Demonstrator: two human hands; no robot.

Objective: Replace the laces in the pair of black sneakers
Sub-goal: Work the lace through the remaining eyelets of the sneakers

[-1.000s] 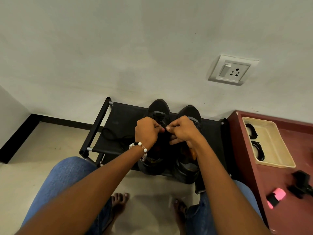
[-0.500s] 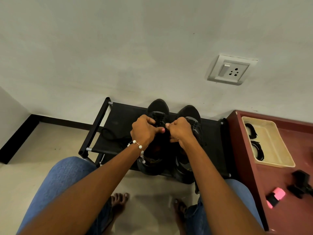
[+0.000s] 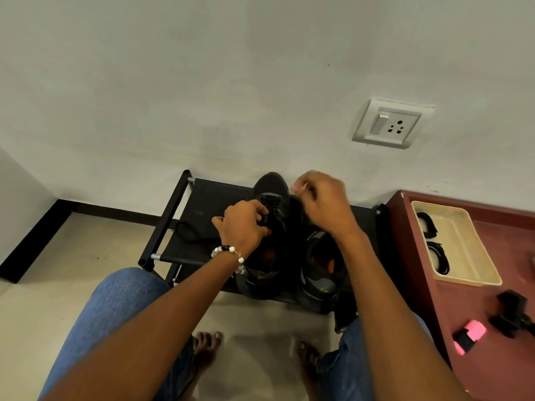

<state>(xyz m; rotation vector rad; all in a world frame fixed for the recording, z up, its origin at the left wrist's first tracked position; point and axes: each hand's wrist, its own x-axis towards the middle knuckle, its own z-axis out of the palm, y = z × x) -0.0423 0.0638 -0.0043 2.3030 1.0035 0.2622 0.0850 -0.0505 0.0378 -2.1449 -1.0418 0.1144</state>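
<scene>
While the left hand curls its fingers on the lacing of the left sneaker on the black rack, the blurred right hand hovers above, fingers bent, its hold unclear.

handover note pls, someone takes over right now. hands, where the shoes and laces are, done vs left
Left hand: fingers curled at the lacing of the left sneaker, apparently holding the lace.
Right hand: raised over the right sneaker, blurred; seems to pinch a lace end.
Both sneakers stand on the black shoe rack. A loose black lace lies on the rack, left of the shoes; coiled laces sit in the beige tray.
Done: unclear. Left: finish the left sneaker's lacing; right one looks unlaced.
</scene>
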